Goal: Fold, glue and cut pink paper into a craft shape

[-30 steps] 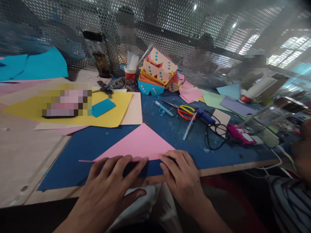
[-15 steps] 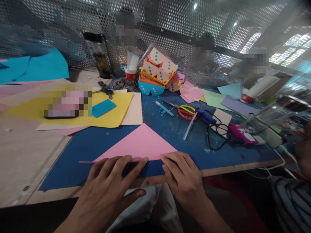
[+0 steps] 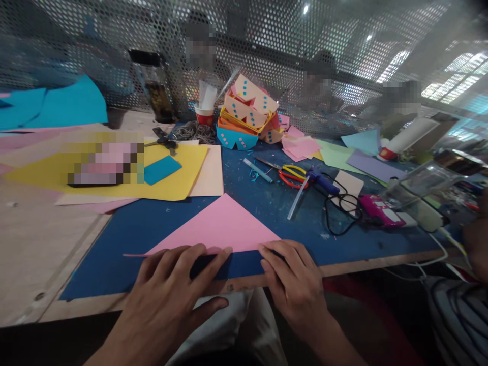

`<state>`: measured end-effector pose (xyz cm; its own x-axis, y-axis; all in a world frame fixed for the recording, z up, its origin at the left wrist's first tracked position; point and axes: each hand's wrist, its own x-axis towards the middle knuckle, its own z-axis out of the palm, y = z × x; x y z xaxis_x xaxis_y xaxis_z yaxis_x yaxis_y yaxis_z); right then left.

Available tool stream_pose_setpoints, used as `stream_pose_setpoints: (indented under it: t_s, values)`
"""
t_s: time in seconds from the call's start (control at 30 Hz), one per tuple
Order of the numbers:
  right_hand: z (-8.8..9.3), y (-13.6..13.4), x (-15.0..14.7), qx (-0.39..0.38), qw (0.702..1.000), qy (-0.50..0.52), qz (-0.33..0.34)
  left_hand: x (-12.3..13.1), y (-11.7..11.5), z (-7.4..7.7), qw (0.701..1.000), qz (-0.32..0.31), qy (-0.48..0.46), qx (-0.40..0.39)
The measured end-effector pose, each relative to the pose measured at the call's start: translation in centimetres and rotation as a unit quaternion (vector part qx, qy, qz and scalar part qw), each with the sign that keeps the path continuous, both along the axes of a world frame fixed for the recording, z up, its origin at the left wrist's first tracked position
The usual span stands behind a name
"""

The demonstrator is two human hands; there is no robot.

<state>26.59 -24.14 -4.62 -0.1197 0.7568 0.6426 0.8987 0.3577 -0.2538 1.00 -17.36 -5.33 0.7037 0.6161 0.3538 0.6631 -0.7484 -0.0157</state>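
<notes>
A: Where is the pink paper lying as we are looking down?

B: We are seeing a pink paper triangle (image 3: 221,226) lying flat on a dark blue mat (image 3: 125,234) near the front edge of the counter (image 3: 34,254). Its tip is pointing away from us.

A: And what are our hands doing?

B: We are pressing both on its long near edge. Our left hand (image 3: 168,290) is lying open, fingers spread, with the fingertips on the left half of that edge. Our right hand (image 3: 293,284) is lying open too, fingertips touching the right corner. Neither is gripping anything.

A: What else are we seeing?

B: Well beyond the triangle, red and yellow scissors (image 3: 292,175) are lying beside a blue glue gun (image 3: 322,182). A yellow sheet (image 3: 179,173) is lying to the left, and a heap of dotted paper boxes (image 3: 247,114) is sitting at the back.
</notes>
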Motion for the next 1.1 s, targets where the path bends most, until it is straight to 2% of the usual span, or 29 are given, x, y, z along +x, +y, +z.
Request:
stream_pose_setpoints:
  t_s: [0.17,0.4,0.63,1.1]
  values:
    - [-0.3,-0.2,0.3,-0.007,1.0,0.014,-0.003,0.0,0.1,-0.1,1.0,-0.006,-0.021,0.006]
    - [-0.7,-0.5,0.8,-0.01,1.0,0.022,-0.011,0.0,0.0,0.1,1.0,0.002,0.005,-0.002]
    - [-0.8,-0.6,1.0,-0.007,1.0,0.021,-0.02,-0.2,0.4,-0.2,0.999,-0.018,0.008,0.026]
    - [-1.1,-1.6,1.7,-0.016,0.995,-0.032,-0.092,-0.2,0.5,-0.5,0.998,-0.016,0.005,0.062]
